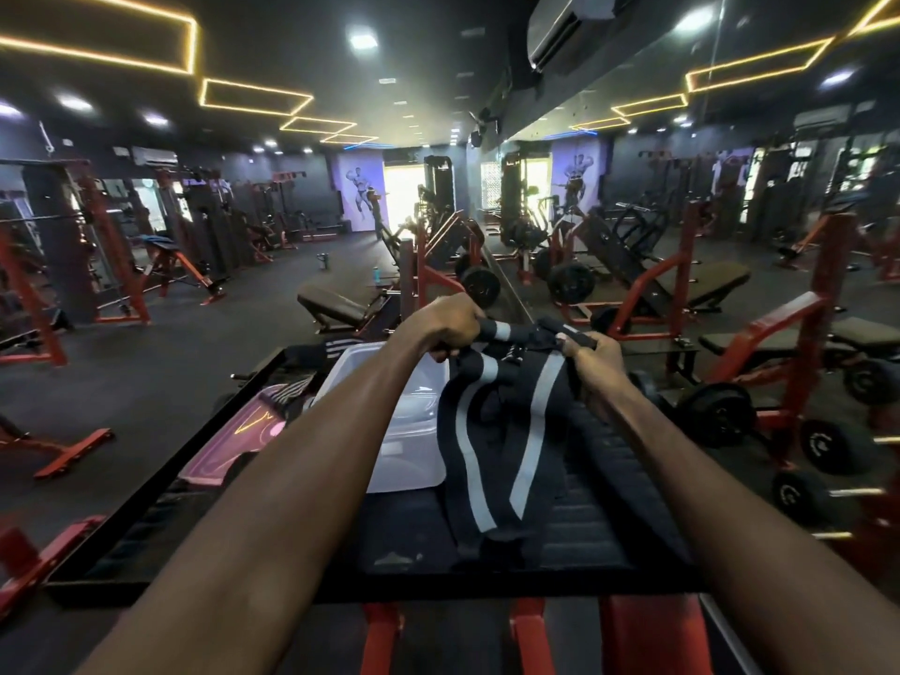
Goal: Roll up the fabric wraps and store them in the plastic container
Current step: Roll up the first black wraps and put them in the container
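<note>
Both arms reach out toward the middle of the frame. The left hand (445, 324) is curled into a fist around one end of a black fabric wrap (506, 431) with a grey stripe, and the right hand (591, 360) pinches the other end, thumb on top, fingers closed on the strap. Between the hands the wrap is stretched across – the rest of it hangs down in two long loops and the bottom ends lie bunched on the black platform (399, 543) in the lower centre.

Just left of the hanging wrap, partly hidden behind the left forearm, sits the clear plastic container (414, 431). It's open on top, on the same platform, and I can't tell whether anything is inside. Left of that lies a pinkish translucent lid (234, 440), with another striped wrap (292, 399) lying at its upper edge. One more striped wrap (331, 350) lies beyond the container, near the platform's far edge.

The background is a dim gym – red-framed benches (336, 309) and racks, weight plates (716, 414) on the right side of the frame, yellow light strips (253, 95) across the ceiling at the top.
</note>
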Available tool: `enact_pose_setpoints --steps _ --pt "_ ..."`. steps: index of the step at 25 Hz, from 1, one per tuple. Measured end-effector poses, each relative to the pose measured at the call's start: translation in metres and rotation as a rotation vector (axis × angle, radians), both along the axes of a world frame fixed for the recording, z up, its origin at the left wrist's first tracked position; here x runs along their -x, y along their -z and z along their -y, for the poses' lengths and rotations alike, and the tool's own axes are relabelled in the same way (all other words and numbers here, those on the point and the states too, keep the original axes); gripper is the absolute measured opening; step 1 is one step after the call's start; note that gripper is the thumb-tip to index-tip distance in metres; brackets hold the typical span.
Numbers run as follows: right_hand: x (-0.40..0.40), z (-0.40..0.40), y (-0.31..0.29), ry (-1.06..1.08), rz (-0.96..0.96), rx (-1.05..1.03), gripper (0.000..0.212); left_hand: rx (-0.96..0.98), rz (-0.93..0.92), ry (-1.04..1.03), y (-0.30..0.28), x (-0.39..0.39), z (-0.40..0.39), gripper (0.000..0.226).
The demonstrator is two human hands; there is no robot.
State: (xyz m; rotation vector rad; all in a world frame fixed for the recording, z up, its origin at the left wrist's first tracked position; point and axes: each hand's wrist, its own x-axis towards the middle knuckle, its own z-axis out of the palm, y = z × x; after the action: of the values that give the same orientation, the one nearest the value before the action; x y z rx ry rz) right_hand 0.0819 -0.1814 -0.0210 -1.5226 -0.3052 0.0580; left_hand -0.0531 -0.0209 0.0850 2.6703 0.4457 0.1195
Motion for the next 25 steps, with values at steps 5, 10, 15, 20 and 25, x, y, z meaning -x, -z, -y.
enact_pose_setpoints --steps 5,10,15,20,25 --pt "0.002 0.001 0.003 -0.051 0.014 -0.001 0.012 -0.130 0.073 -0.070 0.019 -0.005 -0.003 0.037" --pt "-0.002 0.011 -0.015 -0.142 -0.337 -0.173 0.020 0.311 0.080 -0.059 0.039 -0.019 -0.001 0.044" --pt "-0.002 0.022 -0.005 -0.148 -0.427 -0.074 0.013 0.196 0.015 -0.050 0.070 -0.035 0.005 0.027" --pt "0.002 0.018 0.020 -0.078 -0.199 0.044 0.014 -0.143 0.211 -0.140 0.098 -0.045 0.017 0.027" --pt "0.001 0.011 0.013 -0.029 -0.042 -0.035 0.017 0.083 0.551 -0.092 0.102 -0.047 0.023 0.018"
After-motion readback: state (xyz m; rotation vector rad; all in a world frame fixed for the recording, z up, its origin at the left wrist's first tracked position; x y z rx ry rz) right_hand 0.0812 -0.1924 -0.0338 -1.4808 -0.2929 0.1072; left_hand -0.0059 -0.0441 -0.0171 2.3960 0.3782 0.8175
